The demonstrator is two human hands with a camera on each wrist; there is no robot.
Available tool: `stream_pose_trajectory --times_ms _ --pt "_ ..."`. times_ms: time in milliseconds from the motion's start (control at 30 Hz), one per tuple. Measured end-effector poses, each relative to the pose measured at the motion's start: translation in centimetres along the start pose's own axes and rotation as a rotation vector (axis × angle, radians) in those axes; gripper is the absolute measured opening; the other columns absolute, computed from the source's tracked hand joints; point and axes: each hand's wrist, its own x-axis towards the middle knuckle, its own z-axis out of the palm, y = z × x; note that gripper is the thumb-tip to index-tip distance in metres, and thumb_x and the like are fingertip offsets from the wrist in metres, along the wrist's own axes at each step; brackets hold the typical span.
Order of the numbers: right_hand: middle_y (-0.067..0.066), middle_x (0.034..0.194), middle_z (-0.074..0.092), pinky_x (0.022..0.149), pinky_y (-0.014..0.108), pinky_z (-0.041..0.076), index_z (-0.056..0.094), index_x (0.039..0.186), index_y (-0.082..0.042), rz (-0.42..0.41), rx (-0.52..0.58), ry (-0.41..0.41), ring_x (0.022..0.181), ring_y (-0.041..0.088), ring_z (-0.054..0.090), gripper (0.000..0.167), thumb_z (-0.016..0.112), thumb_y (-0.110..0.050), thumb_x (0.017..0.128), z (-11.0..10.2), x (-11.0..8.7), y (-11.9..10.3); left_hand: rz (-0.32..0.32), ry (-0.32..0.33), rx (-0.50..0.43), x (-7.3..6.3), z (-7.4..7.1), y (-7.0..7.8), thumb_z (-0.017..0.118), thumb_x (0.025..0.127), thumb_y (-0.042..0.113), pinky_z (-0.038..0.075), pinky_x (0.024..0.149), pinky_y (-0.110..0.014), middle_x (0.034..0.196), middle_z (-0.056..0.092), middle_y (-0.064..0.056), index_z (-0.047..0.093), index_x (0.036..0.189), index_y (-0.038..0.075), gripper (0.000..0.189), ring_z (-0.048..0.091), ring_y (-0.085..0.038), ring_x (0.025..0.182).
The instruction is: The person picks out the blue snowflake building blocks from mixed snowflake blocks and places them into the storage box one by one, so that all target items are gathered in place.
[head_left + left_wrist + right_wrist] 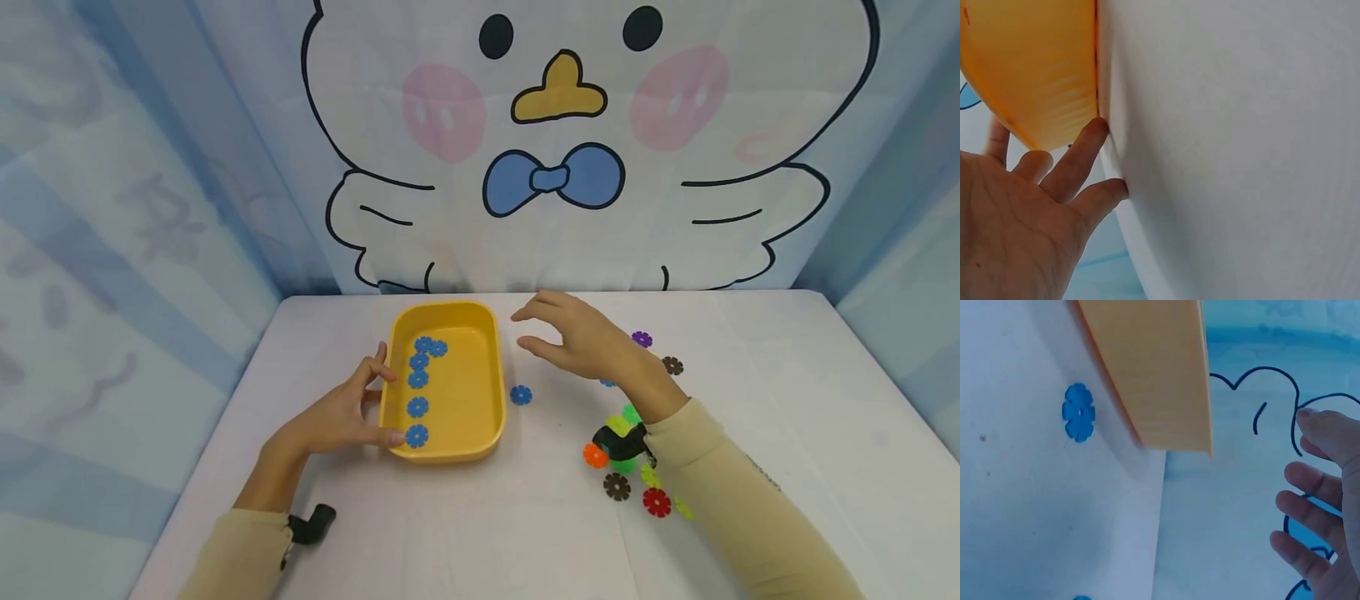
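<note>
A yellow tray (467,392) lies on the table, with several blue flower-shaped discs (417,379) in a rough column along its left side. My left hand (337,419) holds the tray by its left edge, thumb and forefinger at the rim. Its other fingers (1079,159) spread beside the outer wall, down by the tabletop. To the right of the tray, my right hand (581,335) hovers with bent, parted fingers and nothing between them. Below it, one loose blue disc (521,395) lies beside the tray, also seen in the right wrist view.
Several coloured discs, among them a red one (657,502), an orange one (596,455) and a brown one (617,487), lie scattered under and around my right forearm. A purple disc (642,339) lies farther back. A cartoon-printed curtain (555,242) hangs behind the table.
</note>
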Motion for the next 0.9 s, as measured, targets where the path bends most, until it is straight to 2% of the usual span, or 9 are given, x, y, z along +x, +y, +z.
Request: stream_pose_trajectory --times_ms 133,267,400,500,733,900 --pt "0.002 0.123 0.067 0.104 0.042 0.053 0.068 0.125 -0.013 0.007 0.009 0.004 0.115 0.021 0.061 0.035 0.075 -0.029 0.096 -0.3 -1.3 1.3 -0.008 -0.008 -0.001 0.0 0.1 0.0 0.092 0.075 0.040 0.045 0.111 -0.056 0.174 -0.003 -0.009 0.036 0.129 0.021 0.080 0.060 -0.035 0.128" --pt "0.001 0.125 0.066 0.103 0.044 0.053 0.068 0.127 -0.014 0.072 0.017 -0.028 0.117 0.021 0.060 0.040 0.078 -0.032 0.093 -0.6 -2.5 2.2 -0.028 -0.013 -0.009 0.1 0.1 0.1 0.092 0.075 0.039 0.048 0.110 -0.053 0.174 -0.004 -0.007 0.036 0.128 0.022 0.079 0.058 -0.035 0.128" --pt "0.000 0.126 0.065 0.103 0.045 0.054 0.067 0.129 -0.015 0.146 0.039 -0.062 0.118 0.021 0.060 0.047 0.080 -0.038 0.090 -0.6 -3.7 3.0 -0.003 -0.012 0.008 0.1 0.0 0.2 0.091 0.076 0.039 0.047 0.110 -0.054 0.174 -0.003 -0.010 0.035 0.127 0.021 0.078 0.059 -0.035 0.127" --pt "0.003 0.125 0.066 0.101 0.047 0.055 0.067 0.129 -0.015 0.172 0.059 -0.086 0.117 0.024 0.061 0.049 0.081 -0.040 0.089 -0.4 -4.5 3.6 0.011 -0.011 0.018 0.1 -0.1 0.2 0.091 0.076 0.040 0.047 0.110 -0.055 0.173 -0.003 -0.012 0.035 0.128 0.020 0.078 0.060 -0.035 0.126" --pt "0.009 0.121 0.067 0.097 0.052 0.054 0.066 0.129 -0.009 0.211 0.104 -0.091 0.110 0.030 0.062 0.051 0.084 -0.034 0.087 -0.3 -6.8 5.2 -0.019 -0.003 0.013 0.1 0.0 0.1 0.091 0.075 0.042 0.047 0.109 -0.055 0.174 -0.003 -0.006 0.035 0.127 0.024 0.078 0.059 -0.033 0.125" --pt "0.009 0.122 0.066 0.099 0.056 0.051 0.064 0.131 -0.009 0.273 0.129 -0.087 0.113 0.031 0.060 0.055 0.085 -0.032 0.086 -0.5 -8.4 6.2 -0.022 -0.005 0.005 0.1 0.1 0.1 0.091 0.075 0.042 0.047 0.110 -0.054 0.174 -0.003 -0.006 0.035 0.128 0.024 0.079 0.059 -0.033 0.126"
